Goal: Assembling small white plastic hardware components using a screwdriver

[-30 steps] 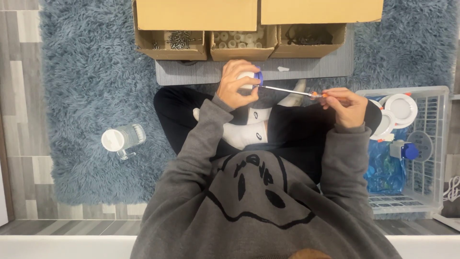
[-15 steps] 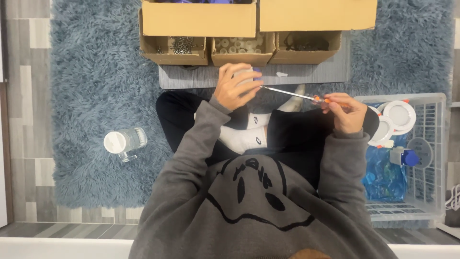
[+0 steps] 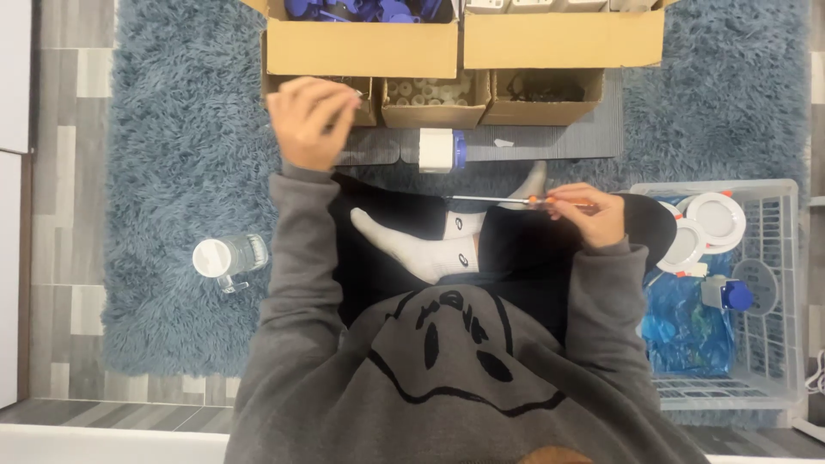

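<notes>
Here the right hand (image 3: pixel 593 215) pinches a screwdriver (image 3: pixel 516 200); left hand's (image 3: pixel 311 120) grip, unclear, hides a small box (image 3: pixel 365 94).

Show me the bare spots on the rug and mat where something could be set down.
Free: the shaggy blue rug left of the left hand, above the clear lidded jar; the rug's right part, above the white wire basket; the grey mat right of the white-and-blue cylindrical part. Crowded: the small cardboard boxes and the basket.
</notes>
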